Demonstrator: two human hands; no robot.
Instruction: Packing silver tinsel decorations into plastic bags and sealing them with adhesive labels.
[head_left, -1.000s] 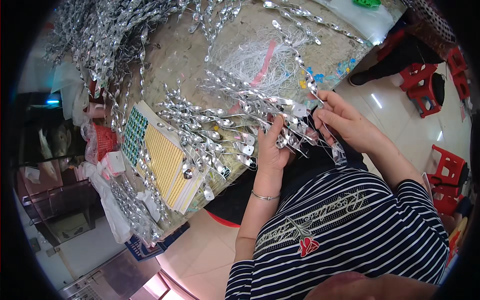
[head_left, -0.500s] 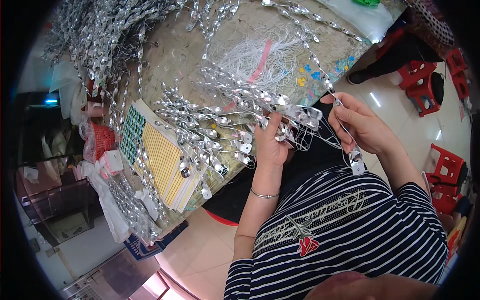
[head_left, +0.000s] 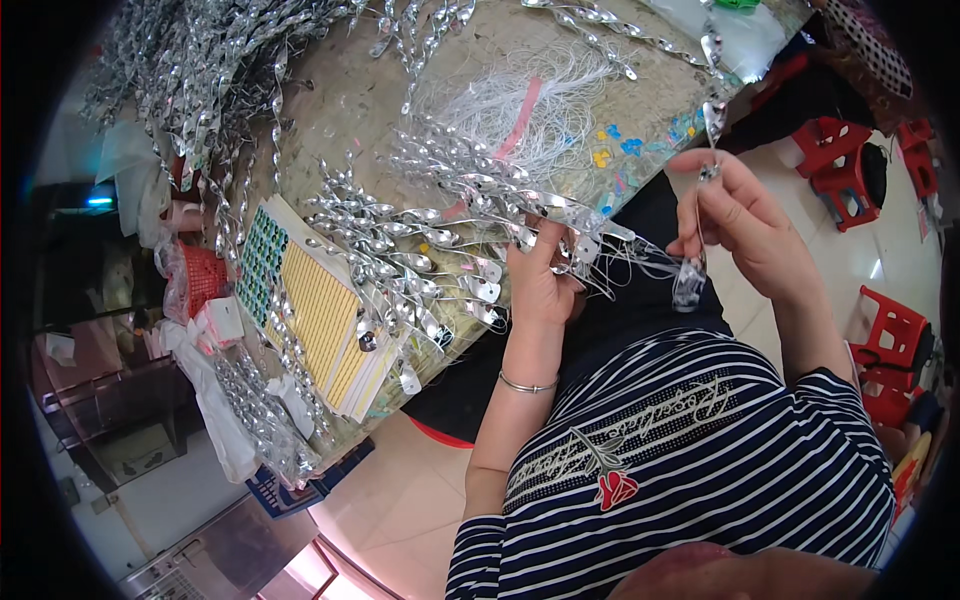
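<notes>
My left hand (head_left: 541,270) is closed round the ends of a bunch of twisted silver foil strips (head_left: 490,180) at the table's near edge. Thin clear threads (head_left: 640,254) trail from the bunch toward my other hand. With thumb and fingers pinched, my right hand (head_left: 742,222) holds a single twisted silver strip (head_left: 714,122) off the table's edge. Its upper part reaches up past the fingers, and its flat end (head_left: 688,285) hangs below them. More silver strips (head_left: 400,262) lie on the table left of my left hand.
A tangle of white thread (head_left: 560,100) with a pink band lies mid-table. Sticker sheets (head_left: 318,320), a red basket (head_left: 207,278) and a large heap of silver strips (head_left: 200,70) are at the left. Red stools (head_left: 893,325) stand on the floor at right, near another person's dark-clad leg (head_left: 815,95).
My right hand has moved up and slightly right, lifting the single strip so that its flat end hangs higher. The left hand keeps its hold on the bunch, nearly still.
</notes>
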